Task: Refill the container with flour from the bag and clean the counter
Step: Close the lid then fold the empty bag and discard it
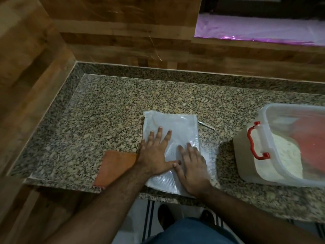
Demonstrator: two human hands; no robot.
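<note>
empty clear bag [173, 131] lies flat on the speckled counter [109, 110]; clear red-latched container [284, 147] holds flour [283, 155].

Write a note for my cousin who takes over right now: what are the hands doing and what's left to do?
Left hand and right hand: both open, pressed flat on the bag, which lies flat on the counter.
Container: to the right, flour inside, lid not closed flat.
Orange cloth: left of the bag, untouched.
Done: the bag looks emptied.
Left: put the bag away, close the container, wipe the counter.
</note>
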